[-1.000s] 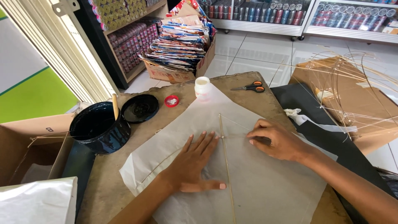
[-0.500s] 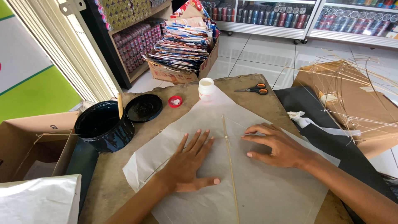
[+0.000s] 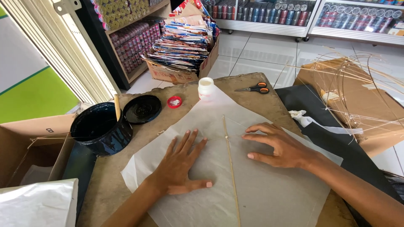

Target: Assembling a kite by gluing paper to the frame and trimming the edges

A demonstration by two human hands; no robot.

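Black pot, scissors beside paper

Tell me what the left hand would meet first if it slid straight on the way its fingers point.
Probably the thin bamboo stick lying on the white paper; the left hand points up and rightward toward it, though the angle is hard to judge.

Pale translucent white paper carries a tan bamboo stick; at ten o'clock sit a glossy black tub, black lid and red cap; orange-handled scissors at one.
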